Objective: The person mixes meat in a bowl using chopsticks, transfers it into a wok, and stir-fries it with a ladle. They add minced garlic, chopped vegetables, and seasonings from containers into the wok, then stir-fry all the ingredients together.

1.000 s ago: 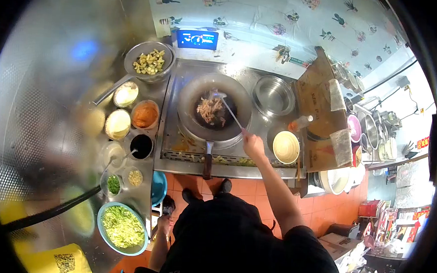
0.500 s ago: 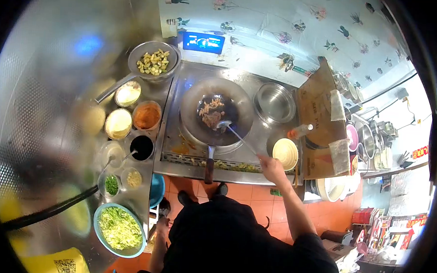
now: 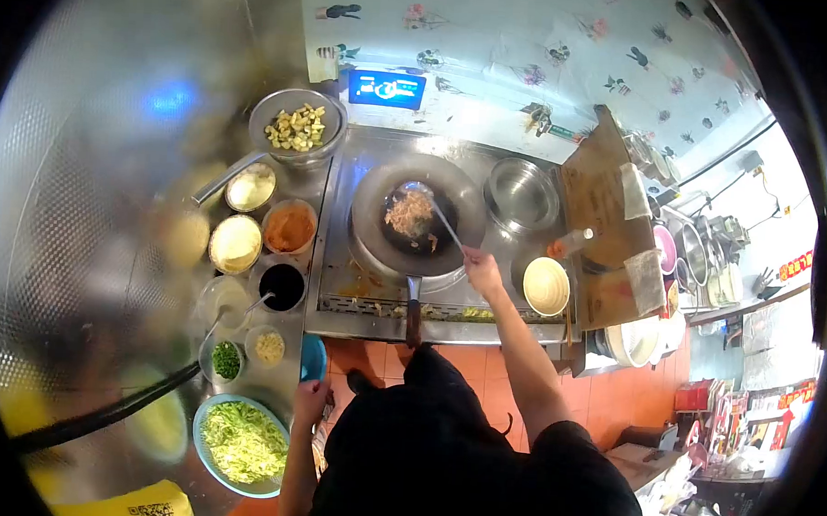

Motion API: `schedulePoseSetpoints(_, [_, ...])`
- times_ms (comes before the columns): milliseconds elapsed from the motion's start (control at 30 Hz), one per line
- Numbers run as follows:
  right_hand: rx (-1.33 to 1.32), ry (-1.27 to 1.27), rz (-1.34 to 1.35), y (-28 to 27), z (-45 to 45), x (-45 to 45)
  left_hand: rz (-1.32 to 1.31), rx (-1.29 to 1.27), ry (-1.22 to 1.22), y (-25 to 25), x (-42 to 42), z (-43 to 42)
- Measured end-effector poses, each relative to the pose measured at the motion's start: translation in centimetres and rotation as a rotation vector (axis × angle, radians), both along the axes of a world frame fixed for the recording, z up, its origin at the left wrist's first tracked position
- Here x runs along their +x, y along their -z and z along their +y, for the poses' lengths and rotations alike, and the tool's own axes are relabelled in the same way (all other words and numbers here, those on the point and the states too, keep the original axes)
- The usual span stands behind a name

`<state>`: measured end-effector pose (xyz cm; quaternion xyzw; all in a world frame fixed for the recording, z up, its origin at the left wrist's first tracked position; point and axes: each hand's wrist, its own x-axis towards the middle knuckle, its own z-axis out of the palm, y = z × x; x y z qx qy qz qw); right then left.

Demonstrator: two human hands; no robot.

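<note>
My right hand (image 3: 484,271) is closed around the handle of a ladle (image 3: 447,225) and reaches over the stove from the right. The ladle's bowl rests among shredded, browned food (image 3: 410,214) inside a wok (image 3: 370,187). Toward me points the wok's dark handle (image 3: 414,324), with neither hand on it. My left hand (image 3: 311,402) is closed low beside the counter edge, near a blue tub (image 3: 313,357); whatever its fingers may hold is hidden.
On the left counter stand a strainer of chopped pieces (image 3: 295,128), several seasoning bowls (image 3: 289,227) and a basket of shredded greens (image 3: 243,442). Right of the wok are a metal pan (image 3: 522,196), a cream bowl (image 3: 546,287), a bottle (image 3: 571,244) and a cardboard screen (image 3: 594,178).
My right hand has moved left and away from me, shifting the ladle's bowl to the wok's far side and spreading the food. My left hand has risen toward the counter edge.
</note>
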<state>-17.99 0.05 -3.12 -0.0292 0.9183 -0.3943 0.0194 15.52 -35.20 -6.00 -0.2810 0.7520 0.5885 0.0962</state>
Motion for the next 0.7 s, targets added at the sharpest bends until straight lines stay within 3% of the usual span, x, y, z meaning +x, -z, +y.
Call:
schedulePoseSetpoints(100, [0.185, -0.165, -0.007, -3.5, 0.4, 2.2, 0.052, -0.141, 0.082, 4.5, 0.7, -2.5])
schedulePoseSetpoints(233, [0.409, -0.233, -0.042, -8.9, 2.7, 5.4, 0.109, -0.114, 0.043, 2.2, 1.1, -3.1])
schedulePoseSetpoints(333, [0.328, -0.158, 0.019, -11.0, 6.0, 7.7, 0.117, -0.150, 0.055, 2.2, 1.7, -3.5])
schedulePoseSetpoints(467, [0.459, -0.167, 0.001, -13.5, 7.7, 9.4, 0.093, -0.160, 0.032, 2.9, 2.6, -3.7])
schedulePoseSetpoints(567, [0.406, -0.250, 0.070, -9.8, 7.4, 8.1, 0.069, -0.132, -0.004, 2.8, 2.5, -3.5])
schedulePoseSetpoints(700, [0.227, -0.097, 0.101, -2.8, 4.7, 4.5, 0.059, -0.189, 0.075, -0.9, 1.6, -3.5])
